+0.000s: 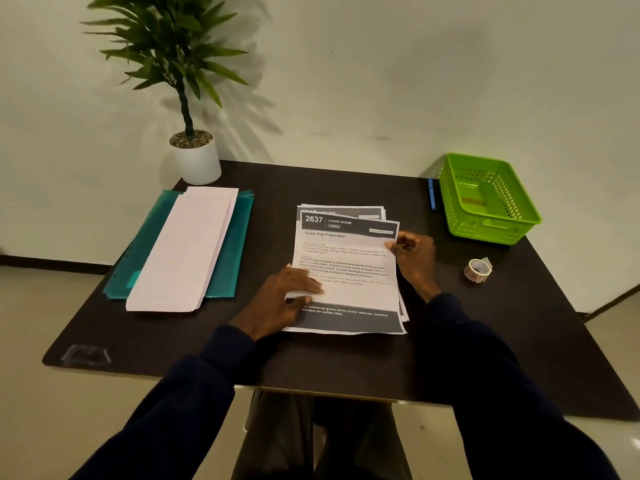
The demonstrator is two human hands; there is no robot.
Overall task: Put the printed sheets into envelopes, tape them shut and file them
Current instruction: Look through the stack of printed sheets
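A small stack of printed sheets (349, 258) lies in the middle of the dark table; the top one reads "2637 Living Room". My left hand (284, 299) pinches the left edge of the top sheet, thumb under and fingers on top. My right hand (414, 258) grips the same sheet's right edge. To the left, long pale envelopes (187, 251) rest on teal plastic folders (228, 268). A roll of clear tape (477, 270) stands on the table to the right of the sheets.
A green plastic basket (491, 199) sits at the back right corner with a blue pen (431, 195) beside it. A potted plant (194, 157) stands at the back left. The dark table (346, 362) ends close to my body, with floor on both sides.
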